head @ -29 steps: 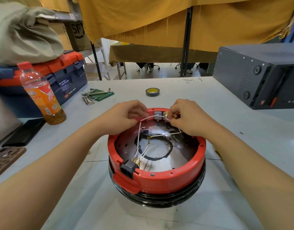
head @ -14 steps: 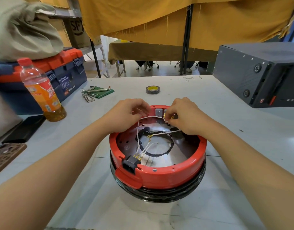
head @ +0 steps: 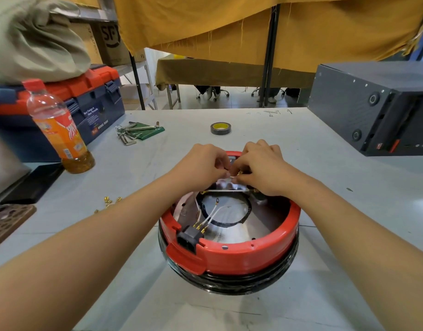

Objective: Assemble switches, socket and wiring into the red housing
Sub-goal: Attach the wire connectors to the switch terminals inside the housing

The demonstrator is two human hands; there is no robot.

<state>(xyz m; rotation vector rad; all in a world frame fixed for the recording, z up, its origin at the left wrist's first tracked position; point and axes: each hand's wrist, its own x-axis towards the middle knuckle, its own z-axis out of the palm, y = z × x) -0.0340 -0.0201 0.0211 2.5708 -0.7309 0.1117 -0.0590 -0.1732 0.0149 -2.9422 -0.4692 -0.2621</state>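
- The grey worktop point(head: 277, 144) fills most of the frame, with yellow cloth point(head: 253, 27) hanging across the top.
- A dark grey box point(head: 363, 103) sits at the right edge.
- A blue and orange toolbox point(head: 96, 101) stands at the upper left, with a folded cloth point(head: 31, 41) on top.
- The round red housing point(head: 244, 256) sits low in the middle. Inside it are white wires point(head: 211, 215) and a black socket point(head: 187, 236) at its near left rim.
- The left hand point(head: 201, 168) and right hand point(head: 260, 168) meet at the far rim, fingers curled, pinching a white wire point(head: 226, 180).
- An orange drink bottle point(head: 60, 130) stands at the left.
- A tape roll point(head: 220, 128) and hex keys point(head: 129, 134) lie beyond the hands.
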